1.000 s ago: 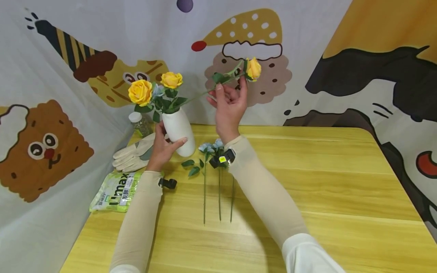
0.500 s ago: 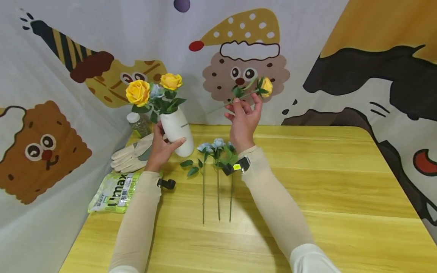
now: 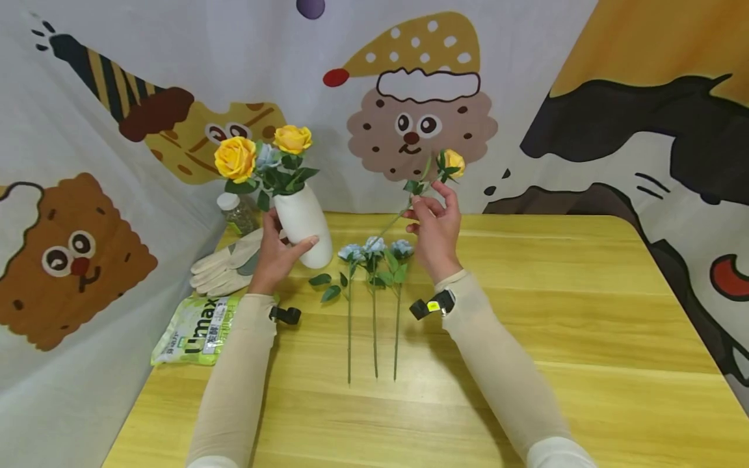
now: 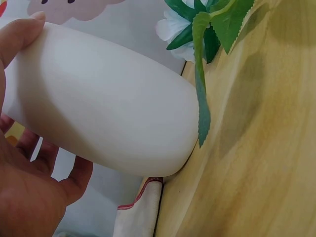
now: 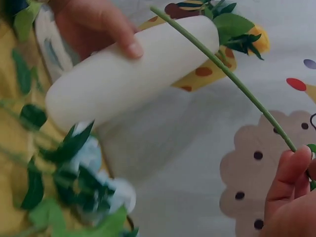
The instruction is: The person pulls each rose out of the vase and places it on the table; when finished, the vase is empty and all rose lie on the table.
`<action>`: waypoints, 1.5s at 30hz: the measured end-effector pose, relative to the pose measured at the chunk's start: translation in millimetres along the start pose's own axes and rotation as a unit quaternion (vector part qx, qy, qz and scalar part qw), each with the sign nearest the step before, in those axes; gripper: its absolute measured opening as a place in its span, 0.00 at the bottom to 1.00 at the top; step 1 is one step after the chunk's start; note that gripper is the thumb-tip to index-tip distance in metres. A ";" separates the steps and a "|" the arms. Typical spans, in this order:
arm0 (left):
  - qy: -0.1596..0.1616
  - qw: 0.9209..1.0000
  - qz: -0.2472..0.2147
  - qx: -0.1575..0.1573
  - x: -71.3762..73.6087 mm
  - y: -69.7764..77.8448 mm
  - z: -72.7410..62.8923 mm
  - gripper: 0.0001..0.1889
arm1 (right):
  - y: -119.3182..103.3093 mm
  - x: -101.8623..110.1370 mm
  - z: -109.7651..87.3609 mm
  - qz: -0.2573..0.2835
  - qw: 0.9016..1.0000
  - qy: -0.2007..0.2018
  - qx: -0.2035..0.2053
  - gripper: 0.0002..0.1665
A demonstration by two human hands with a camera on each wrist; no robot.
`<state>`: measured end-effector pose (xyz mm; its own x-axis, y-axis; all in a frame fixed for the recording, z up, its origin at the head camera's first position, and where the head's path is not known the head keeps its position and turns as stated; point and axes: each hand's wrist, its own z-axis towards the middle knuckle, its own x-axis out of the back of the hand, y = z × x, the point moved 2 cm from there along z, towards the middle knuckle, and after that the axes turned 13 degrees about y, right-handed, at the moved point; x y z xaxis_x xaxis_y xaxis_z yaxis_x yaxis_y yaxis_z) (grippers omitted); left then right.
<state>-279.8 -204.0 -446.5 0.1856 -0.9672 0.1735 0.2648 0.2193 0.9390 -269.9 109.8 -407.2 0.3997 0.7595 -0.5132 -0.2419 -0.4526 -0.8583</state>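
My left hand [image 3: 276, 257] grips a white vase [image 3: 304, 221] round its side, and the vase leans a little to the left. Two yellow roses [image 3: 236, 159] and a pale blue flower [image 3: 268, 156] stand in its mouth among green leaves. To the right, my right hand [image 3: 437, 231] pinches a third yellow rose [image 3: 453, 164] by its stem, below the bloom. That stem [image 5: 232, 76] crosses in front of the vase in the right wrist view. Between the hands, three light blue flowers [image 3: 374, 246] lie side by side on the table, stems toward me.
Left of the vase are a lidded jar [image 3: 236, 214], a pair of pale gloves [image 3: 225, 265] and a green-and-white printed bag [image 3: 190, 331]. A cartoon-printed cloth [image 3: 515, 39] hangs behind the wooden table [image 3: 556, 312].
My right hand has moved right and down with the yellow rose, its stem coming away from the vase mouth and now pointing down-left. My left hand stays on the vase.
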 end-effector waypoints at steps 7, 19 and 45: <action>0.003 1.000 -0.002 -0.004 0.8 -4.7 5.3 0.48 | -1.7 26.5 5.4 -0.094 0.995 -0.037 -0.008 0.25; 0.011 1.000 0.005 0.001 3.4 -27.6 10.6 0.49 | 0.0 74.2 7.6 -0.283 0.952 -0.113 -0.009 0.31; 0.001 1.000 -0.002 0.000 2.5 -12.8 4.9 0.48 | 36.7 126.1 -12.0 -0.389 0.896 -0.191 -0.098 0.32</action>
<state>-287.4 -209.8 -456.7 0.1856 -0.9679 0.1697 0.2653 0.2156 0.9397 -217.8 183.3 -503.5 0.0379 0.9684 0.2464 0.1537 0.2380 -0.9590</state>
